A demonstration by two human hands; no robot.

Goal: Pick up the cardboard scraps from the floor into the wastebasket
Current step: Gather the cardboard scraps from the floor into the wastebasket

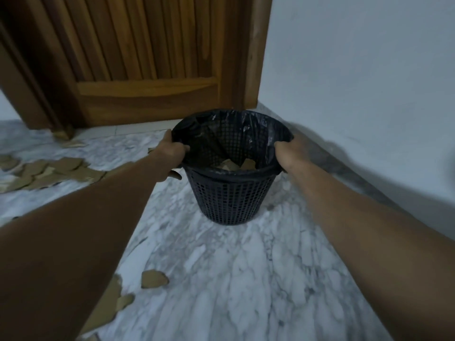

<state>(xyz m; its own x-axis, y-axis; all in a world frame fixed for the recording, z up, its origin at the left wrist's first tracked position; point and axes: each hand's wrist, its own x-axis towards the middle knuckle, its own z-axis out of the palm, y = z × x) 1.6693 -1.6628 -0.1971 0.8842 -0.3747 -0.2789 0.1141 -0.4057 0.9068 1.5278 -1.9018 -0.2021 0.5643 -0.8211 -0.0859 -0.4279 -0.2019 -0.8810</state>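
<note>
Wastebasket [229, 200], rim held by left hand [170, 153] and right hand [285, 153].
Fingers [181, 147] curled over rim; cardboard scraps [56, 168] lie centre left of frame, nearer left hand.

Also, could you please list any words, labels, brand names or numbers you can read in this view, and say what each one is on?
None: no text can be read anywhere in this view.
The wastebasket and its black liner show no label or brand.
The cardboard scraps, wooden door, wall and marble floor show no print, number or sign.
</note>
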